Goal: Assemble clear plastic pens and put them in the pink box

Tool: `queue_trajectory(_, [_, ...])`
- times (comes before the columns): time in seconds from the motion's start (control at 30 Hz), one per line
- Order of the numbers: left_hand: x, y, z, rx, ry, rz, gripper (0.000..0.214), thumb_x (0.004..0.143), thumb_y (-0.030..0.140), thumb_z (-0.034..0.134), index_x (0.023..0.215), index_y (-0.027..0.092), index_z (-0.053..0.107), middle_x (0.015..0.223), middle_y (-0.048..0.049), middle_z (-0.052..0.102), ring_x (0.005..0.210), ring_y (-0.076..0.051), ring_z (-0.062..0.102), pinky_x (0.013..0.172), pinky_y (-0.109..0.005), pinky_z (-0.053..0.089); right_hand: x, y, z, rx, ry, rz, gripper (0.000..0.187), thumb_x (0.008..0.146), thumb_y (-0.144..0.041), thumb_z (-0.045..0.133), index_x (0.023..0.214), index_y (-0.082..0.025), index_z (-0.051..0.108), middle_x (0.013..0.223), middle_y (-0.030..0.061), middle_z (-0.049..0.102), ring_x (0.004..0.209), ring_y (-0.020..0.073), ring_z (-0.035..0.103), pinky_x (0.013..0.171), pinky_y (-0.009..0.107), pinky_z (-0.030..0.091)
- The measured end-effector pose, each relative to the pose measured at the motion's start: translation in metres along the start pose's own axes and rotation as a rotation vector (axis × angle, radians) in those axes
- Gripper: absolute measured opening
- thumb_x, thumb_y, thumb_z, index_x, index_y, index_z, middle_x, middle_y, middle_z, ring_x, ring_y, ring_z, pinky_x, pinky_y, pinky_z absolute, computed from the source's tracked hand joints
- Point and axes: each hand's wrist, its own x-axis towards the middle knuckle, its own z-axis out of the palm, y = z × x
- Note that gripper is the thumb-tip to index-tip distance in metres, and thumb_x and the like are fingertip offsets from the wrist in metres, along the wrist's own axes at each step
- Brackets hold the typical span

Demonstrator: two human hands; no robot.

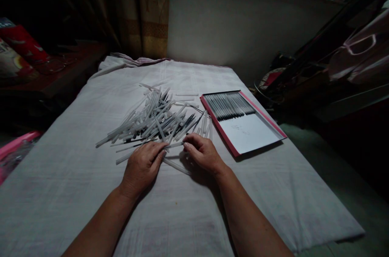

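Note:
Between my two hands lies a slim translucent tube [175,145], pinched at one end by each. The fingers of my left hand [142,166] are closed on its left end, and the thumb and fingertips of my right hand [202,152] grip the right end, where something dark shows. Just beyond my hands is a loose pile [152,117] of pale tubes and thin dark sticks that look like pen refills. To the right, a shallow box with a red rim [223,137] holds a tidy row of dark-tipped tubes [229,105] along its far side.
A pale checked cloth [170,224] covers the table or bed. A few tubes [206,124] lie apart between pile and box. At the left stand a dark side table with a red packet [26,42] and a pink basin [18,145]. A curtain [153,10] hangs behind.

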Motion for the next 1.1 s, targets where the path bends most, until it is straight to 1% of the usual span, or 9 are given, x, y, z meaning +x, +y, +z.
queue_trajectory(0.23, [0.001,0.002,-0.001,0.011,-0.005,0.025,0.027,0.099,0.032,0.049,0.111,0.020,0.070,0.099,-0.0075,0.075,0.091,-0.023,0.069,0.082,-0.037,0.054,0.002,-0.001,0.002,-0.001,0.054,0.037,0.022,0.090,-0.032,0.056,0.074,-0.020,0.065,0.065,0.0002,0.067,0.062,0.0139,0.063,0.064,0.025,0.046])
queue_trajectory(0.3, [0.001,0.002,-0.002,0.018,0.003,0.031,0.027,0.099,0.032,0.048,0.111,0.020,0.070,0.099,-0.0074,0.075,0.091,-0.023,0.069,0.081,-0.037,0.054,0.002,0.000,0.003,0.044,0.039,0.057,0.021,0.091,-0.033,0.055,0.080,-0.019,0.067,0.068,0.0002,0.068,0.059,0.0128,0.061,0.061,0.024,0.046])
queue_trajectory(0.37, [0.001,0.002,-0.002,0.020,0.013,0.039,0.027,0.099,0.031,0.049,0.111,0.020,0.069,0.099,-0.0073,0.075,0.091,-0.023,0.069,0.081,-0.036,0.054,0.001,-0.001,0.004,0.092,0.003,0.063,0.020,0.090,-0.034,0.058,0.096,-0.019,0.070,0.073,0.0001,0.070,0.055,0.0114,0.060,0.057,0.023,0.046])
queue_trajectory(0.43, [0.002,0.002,-0.003,0.013,0.013,0.061,0.026,0.099,0.030,0.049,0.111,0.020,0.069,0.098,-0.0071,0.075,0.090,-0.022,0.069,0.080,-0.036,0.053,0.000,-0.002,0.006,0.099,-0.030,0.022,0.027,0.086,-0.034,0.064,0.107,-0.019,0.070,0.080,0.0014,0.072,0.059,0.0121,0.062,0.060,0.024,0.048])
queue_trajectory(0.57, [0.004,-0.004,-0.007,0.025,0.019,0.086,0.027,0.097,0.033,0.052,0.112,0.020,0.069,0.100,-0.0075,0.075,0.093,-0.023,0.069,0.082,-0.037,0.053,0.000,-0.001,0.006,0.055,-0.026,-0.041,0.018,0.083,-0.030,0.064,0.094,-0.020,0.075,0.085,0.0039,0.074,0.076,0.0165,0.067,0.071,0.027,0.051])
queue_trajectory(0.7, [0.008,-0.025,-0.025,0.131,0.100,-0.029,0.030,0.096,0.036,0.052,0.111,0.018,0.070,0.102,-0.0102,0.074,0.095,-0.027,0.068,0.085,-0.039,0.051,0.003,0.001,-0.001,0.136,0.077,0.087,0.018,0.082,-0.031,0.061,0.088,-0.018,0.072,0.071,0.0014,0.069,0.061,0.0141,0.060,0.056,0.024,0.047])
queue_trajectory(0.8, [0.009,-0.043,-0.041,0.335,0.133,-0.242,0.033,0.097,0.035,0.046,0.107,0.017,0.072,0.102,-0.0130,0.073,0.095,-0.031,0.066,0.082,-0.043,0.050,0.005,0.000,-0.008,0.202,0.150,0.171,0.018,0.077,-0.032,0.061,0.084,-0.018,0.069,0.067,0.0006,0.067,0.052,0.0115,0.053,0.049,0.022,0.041])
queue_trajectory(0.9, [0.006,-0.055,-0.049,0.492,0.035,-0.381,0.035,0.095,0.035,0.044,0.103,0.019,0.074,0.100,-0.0156,0.070,0.091,-0.036,0.064,0.076,-0.047,0.048,0.007,-0.004,-0.010,0.232,0.180,0.199,0.019,0.074,-0.033,0.062,0.082,-0.017,0.068,0.067,0.0010,0.068,0.053,0.0112,0.053,0.050,0.022,0.041])
queue_trajectory(1.1, [0.002,-0.057,-0.048,0.555,-0.042,-0.418,0.036,0.095,0.038,0.045,0.104,0.020,0.075,0.110,-0.0197,0.067,0.100,-0.042,0.060,0.077,-0.054,0.046,0.007,-0.003,-0.007,0.227,0.182,0.202,0.017,0.074,-0.033,0.062,0.080,-0.018,0.067,0.065,0.0005,0.066,0.052,0.0112,0.053,0.048,0.022,0.038])
